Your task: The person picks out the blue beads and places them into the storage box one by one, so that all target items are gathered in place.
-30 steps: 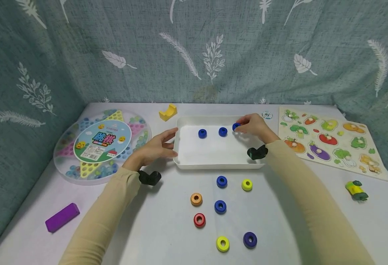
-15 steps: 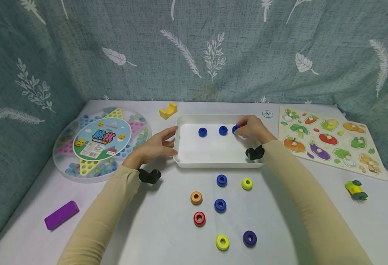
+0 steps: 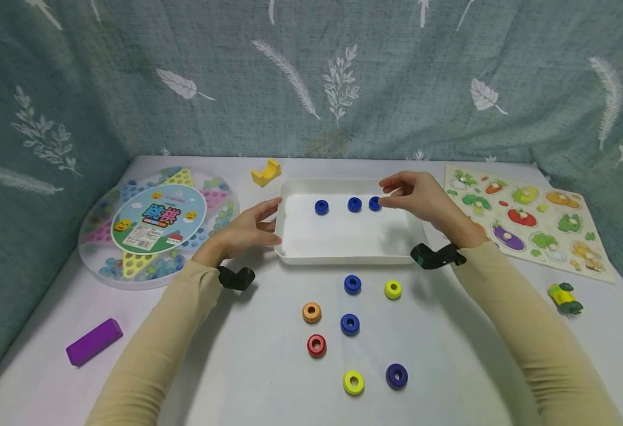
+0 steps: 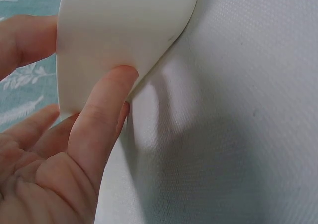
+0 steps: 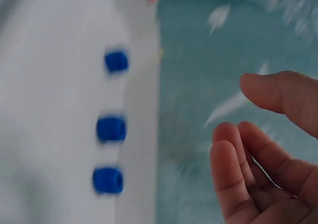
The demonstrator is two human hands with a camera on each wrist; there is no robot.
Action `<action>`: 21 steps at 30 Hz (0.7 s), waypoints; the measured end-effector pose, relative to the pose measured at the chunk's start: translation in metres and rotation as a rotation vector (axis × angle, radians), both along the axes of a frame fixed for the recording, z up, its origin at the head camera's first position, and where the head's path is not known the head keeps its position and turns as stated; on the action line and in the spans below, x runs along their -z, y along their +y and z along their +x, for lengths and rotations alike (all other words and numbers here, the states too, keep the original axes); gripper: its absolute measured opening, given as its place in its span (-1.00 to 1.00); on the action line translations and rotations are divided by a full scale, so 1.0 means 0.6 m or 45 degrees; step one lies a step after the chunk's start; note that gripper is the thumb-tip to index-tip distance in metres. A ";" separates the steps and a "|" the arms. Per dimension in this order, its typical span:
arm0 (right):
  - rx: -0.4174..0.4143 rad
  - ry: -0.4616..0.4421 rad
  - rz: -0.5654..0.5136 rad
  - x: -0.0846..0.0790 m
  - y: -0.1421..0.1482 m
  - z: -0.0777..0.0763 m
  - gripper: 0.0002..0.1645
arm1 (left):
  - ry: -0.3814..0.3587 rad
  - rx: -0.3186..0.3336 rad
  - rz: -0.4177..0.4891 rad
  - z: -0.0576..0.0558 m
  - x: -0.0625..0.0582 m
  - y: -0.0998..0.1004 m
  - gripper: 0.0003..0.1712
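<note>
A shallow white tray (image 3: 343, 242) lies on the table, with three blue rings (image 3: 321, 207) in a row toward its far side. My left hand (image 3: 242, 232) touches the tray's left end; in the left wrist view the thumb (image 4: 102, 119) lies against the outer wall with its fingers spread. Over the tray's right end hovers my right hand (image 3: 428, 201), thumb and fingers parted and nothing between them, close to the rightmost blue ring (image 3: 374, 203). The right wrist view shows the same rings (image 5: 110, 128) blurred, apart from the fingertips.
Nearer me lie two blue rings (image 3: 352, 284), two yellow rings (image 3: 393, 289), an orange ring (image 3: 312, 312), a red ring (image 3: 316, 345) and a dark purple ring (image 3: 396, 376). A checkers set (image 3: 157, 219), purple block (image 3: 94, 342), yellow piece (image 3: 265, 172), vegetable puzzle (image 3: 535, 225) and toy car (image 3: 565, 298) surround them.
My right hand has let go of the rightmost blue ring and risen up and to the right. That ring stays in the tray beside the other two. My left hand stays at the tray.
</note>
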State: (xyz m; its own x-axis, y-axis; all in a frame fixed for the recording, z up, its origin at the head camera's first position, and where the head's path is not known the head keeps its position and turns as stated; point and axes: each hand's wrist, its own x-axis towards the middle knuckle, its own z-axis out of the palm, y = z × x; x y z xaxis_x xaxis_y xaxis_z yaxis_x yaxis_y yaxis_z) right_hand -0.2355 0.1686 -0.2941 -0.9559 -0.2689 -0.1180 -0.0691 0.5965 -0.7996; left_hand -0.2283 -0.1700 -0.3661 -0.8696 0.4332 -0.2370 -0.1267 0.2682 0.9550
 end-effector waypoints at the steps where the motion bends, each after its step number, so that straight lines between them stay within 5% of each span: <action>1: -0.033 0.024 -0.016 -0.004 0.001 0.017 -0.49 | 0.001 -0.002 -0.007 -0.001 0.000 0.000 0.06; 5: -0.175 0.095 -0.095 0.005 -0.001 0.085 -0.54 | -0.008 -0.007 -0.018 -0.002 0.001 -0.001 0.06; 11: -0.387 0.062 -0.168 0.061 -0.010 0.160 -0.57 | -0.016 -0.006 -0.018 -0.003 0.002 0.000 0.06; 21: -0.551 -0.097 -0.202 0.131 -0.030 0.198 -0.52 | -0.021 -0.014 -0.017 -0.002 0.000 0.002 0.07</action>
